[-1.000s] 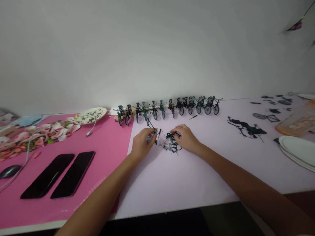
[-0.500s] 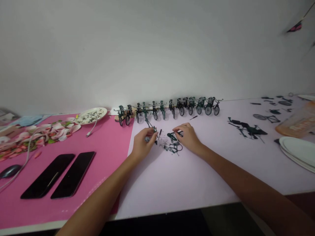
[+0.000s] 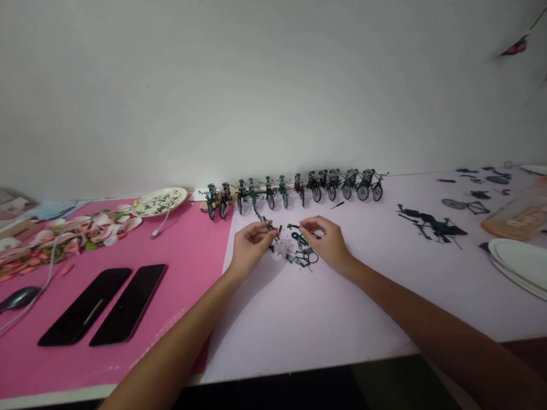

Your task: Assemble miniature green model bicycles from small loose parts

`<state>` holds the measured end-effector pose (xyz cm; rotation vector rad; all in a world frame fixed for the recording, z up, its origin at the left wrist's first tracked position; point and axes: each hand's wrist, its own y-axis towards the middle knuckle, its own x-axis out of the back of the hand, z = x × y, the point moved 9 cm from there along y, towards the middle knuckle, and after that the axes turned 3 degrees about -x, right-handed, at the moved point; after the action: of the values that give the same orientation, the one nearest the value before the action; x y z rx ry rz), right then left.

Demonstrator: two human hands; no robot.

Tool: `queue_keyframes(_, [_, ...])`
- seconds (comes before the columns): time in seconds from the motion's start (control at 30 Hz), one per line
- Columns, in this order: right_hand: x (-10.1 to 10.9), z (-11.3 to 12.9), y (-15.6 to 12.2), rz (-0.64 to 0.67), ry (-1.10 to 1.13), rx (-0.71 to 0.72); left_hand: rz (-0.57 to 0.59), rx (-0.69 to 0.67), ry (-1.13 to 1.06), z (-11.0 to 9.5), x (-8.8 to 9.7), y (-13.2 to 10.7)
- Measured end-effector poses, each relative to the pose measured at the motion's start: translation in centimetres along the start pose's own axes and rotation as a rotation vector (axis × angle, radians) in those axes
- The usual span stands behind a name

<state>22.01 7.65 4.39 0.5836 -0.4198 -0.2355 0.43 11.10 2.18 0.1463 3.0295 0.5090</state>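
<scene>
My left hand [image 3: 252, 245] is closed on a dark green model bicycle frame [image 3: 264, 219], whose thin end sticks out above the fingers. Between thumb and fingertips of my right hand [image 3: 327, 239] is a small dark green bicycle part [image 3: 293, 226], pointing left toward the frame. Its exact kind is too small to tell. Below the hands lies a loose cluster of small green, grey and black model parts [image 3: 299, 257]. A row of small model bicycles [image 3: 316, 187] stands along the wall behind.
Two black phones [image 3: 128, 304] lie on the pink surface at the left, near a white cable [image 3: 51, 256] and a plate of small pieces [image 3: 159, 202]. More dark parts [image 3: 436, 225] lie to the right, with stacked white plates [image 3: 521, 262] and a plastic bag [image 3: 517, 213].
My right hand has lifted a small green part off the pile and moved it slightly left. The bicycle frame in my left hand has tilted, its end now lower.
</scene>
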Motion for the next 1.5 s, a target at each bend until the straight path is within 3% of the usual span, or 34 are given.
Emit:
queue_keyframes(0.3, [-0.4, 0.7, -0.7, -0.003, 0.140, -0.009, 0.063, 0.085, -0.170, 0.5, -0.9, -0.2])
queue_keyframes(0.47, [-1.6, 1.3, -1.6, 0.074, 0.254, -0.041, 0.034, 0.095, -0.202, 0.4, -1.1, -0.5])
queue_keyframes(0.63, [-2.4, 2.2, -2.1, 0.127, 0.231, -0.027, 0.031, 0.118, -0.212, 0.3, -1.4, -0.7])
queue_keyframes(0.93, [-2.6, 0.8, -2.1, 0.116, 0.318, -0.093, 0.063, 0.141, -0.235, 0.8, -1.6, -0.9])
queue_keyframes(1.5, [-3.0, -0.1, -1.9, 0.125, 0.358, -0.119, 0.245, 0.084, -0.140, 0.1, -3.2, -1.4])
